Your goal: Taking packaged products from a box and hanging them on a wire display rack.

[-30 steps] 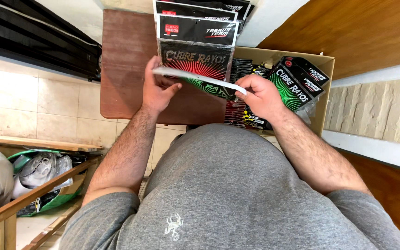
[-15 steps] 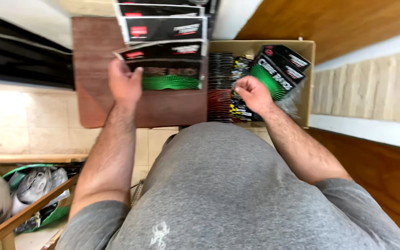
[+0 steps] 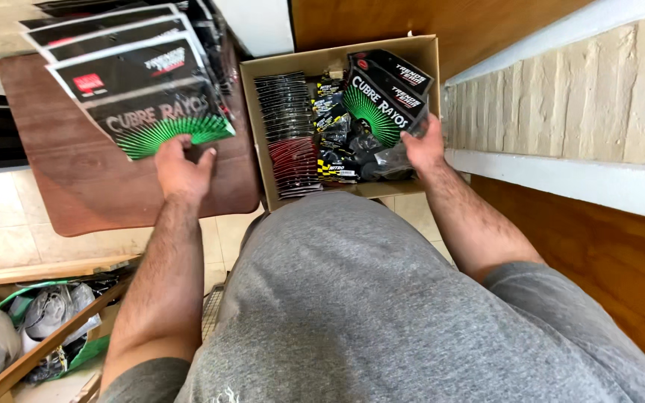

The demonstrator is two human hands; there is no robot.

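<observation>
Both hands [image 3: 181, 166] [image 3: 424, 146] grip flat black-and-green packets [image 3: 160, 119] [image 3: 387, 97].

Grey short-sleeved tee, small pale print, perhaps logo.

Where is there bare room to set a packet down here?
The brown table is bare between the fanned packets and its near edge, around the left hand. The box is crowded: packet rows fill it, and the right hand grips a packet inside.
</observation>
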